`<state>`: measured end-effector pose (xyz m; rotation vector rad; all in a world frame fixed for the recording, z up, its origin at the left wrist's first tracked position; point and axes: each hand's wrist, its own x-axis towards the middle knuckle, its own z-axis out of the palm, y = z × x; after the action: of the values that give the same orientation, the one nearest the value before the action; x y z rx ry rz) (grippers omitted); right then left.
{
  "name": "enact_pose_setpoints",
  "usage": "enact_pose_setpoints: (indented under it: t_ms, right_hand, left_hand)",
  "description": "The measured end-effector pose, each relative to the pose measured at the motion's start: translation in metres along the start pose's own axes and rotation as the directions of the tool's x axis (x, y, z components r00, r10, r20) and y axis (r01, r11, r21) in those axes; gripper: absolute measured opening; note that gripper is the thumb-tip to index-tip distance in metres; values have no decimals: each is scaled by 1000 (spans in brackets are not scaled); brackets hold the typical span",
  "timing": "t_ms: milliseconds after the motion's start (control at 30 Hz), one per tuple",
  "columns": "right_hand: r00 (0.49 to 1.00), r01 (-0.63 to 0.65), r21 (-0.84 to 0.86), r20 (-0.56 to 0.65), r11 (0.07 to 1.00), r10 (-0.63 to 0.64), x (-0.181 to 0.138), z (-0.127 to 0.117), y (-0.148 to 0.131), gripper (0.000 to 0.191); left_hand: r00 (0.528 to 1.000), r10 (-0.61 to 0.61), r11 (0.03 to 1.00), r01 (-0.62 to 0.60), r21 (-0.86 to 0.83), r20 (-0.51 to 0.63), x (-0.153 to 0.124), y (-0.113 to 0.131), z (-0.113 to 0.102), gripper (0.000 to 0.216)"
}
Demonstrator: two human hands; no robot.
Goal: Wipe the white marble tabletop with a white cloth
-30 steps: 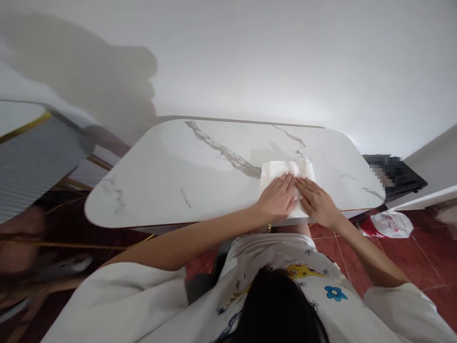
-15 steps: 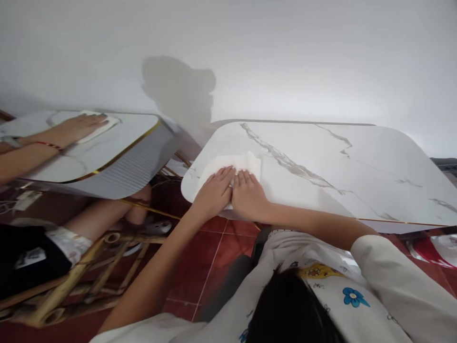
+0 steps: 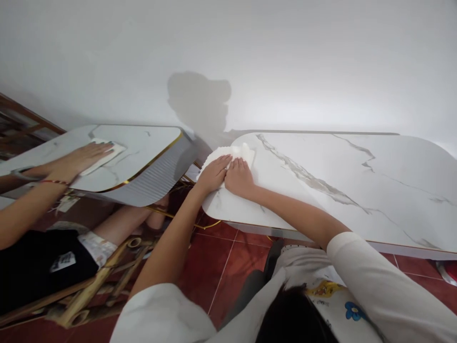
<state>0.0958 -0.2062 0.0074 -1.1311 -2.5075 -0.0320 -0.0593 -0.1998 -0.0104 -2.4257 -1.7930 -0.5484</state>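
A thin white wiping cloth [image 3: 228,151] lies at the far left corner of a marble-patterned tabletop [image 3: 303,162]. Its left part hangs past the table's rounded edge, and its far edge is wavy and bunched up. My left hand [image 3: 214,173] presses flat on the cloth with its fingers pointing away from me. Right beside it, my right hand [image 3: 240,178] rests on the cloth too, palm down, fingers stretched forward and close together. The two hands touch at the thumbs. Whether the sheet is fabric or paper I cannot tell.
To the left, another person's hand [image 3: 91,157] lies on a white cloth [image 3: 102,162] on a second marble-patterned table [image 3: 134,147]. A gap separates both tables. A bamboo chair [image 3: 82,300] stands at the lower left on red floor tiles [image 3: 209,259]. The white wall [image 3: 303,62] rises behind.
Both my hands and the cloth have slid across the tabletop toward its far left edge, and the cloth has bunched up. The camera view has shifted a little to the left.
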Motion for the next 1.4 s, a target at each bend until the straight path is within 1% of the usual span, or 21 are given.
enact_pose_setpoints:
  t_ms: [133,300,367,467,567,667,733,800,900,1000,1100,1200,1267,1400]
  right_hand:
    - [999,-40,-10,-8,999,40,33,7,25,54]
    - [999,-1,-11,51,1000,2,73,8,63,54]
    - [998,13,-8,56,1000,-12,88,10,77,53]
    - [999,4,8,43,1000,-4,108,14,95,52]
    - [999,-1,25,44,1000,0,119,17,108,51]
    - [999,-22,19,47,1000,21,120,15,120,51]
    - [998,-51,8,49,999,50,115,12,129,51]
    - [996,-82,-3,45,997,82,107,6,141,50]
    - [992,-123,-21,28,992,124,89,-4,162,49]
    - [989,-149,-45,8,988,149,72,-13,177,49]
    - [986,-163,-62,9,985,164,62,-18,178,50]
    - [985,-169,-68,32,983,171,58,-19,165,51]
    - [987,-152,-70,36,986,155,55,-17,151,51]
    - [994,-103,-101,15,990,105,37,-14,116,52]
  left_hand:
    - [1000,12,1000,-12,1,22,43,-17,9,59]
    - [1000,-12,999,11,42,24,95,-34,24,59]
    - [1000,-14,998,13,56,24,114,-40,29,58]
    - [999,-31,998,30,51,12,138,-46,36,56]
    - [999,-43,998,44,46,-23,155,-47,41,55]
    - [998,-17,999,20,51,-59,167,-41,47,54]
    - [998,10,999,-8,39,-66,174,-31,51,54]
    - [998,37,999,-36,20,-58,182,-15,55,54]
    - [997,72,997,-73,-8,-41,194,15,60,54]
    - [994,102,994,-103,-33,-28,200,40,61,56]
    - [988,151,988,-150,-44,15,196,51,56,57]
    - [983,173,985,-172,-30,63,183,47,48,57]
    - [981,179,984,-179,-8,75,169,42,43,57]
    - [980,178,983,-180,16,85,128,36,32,57]
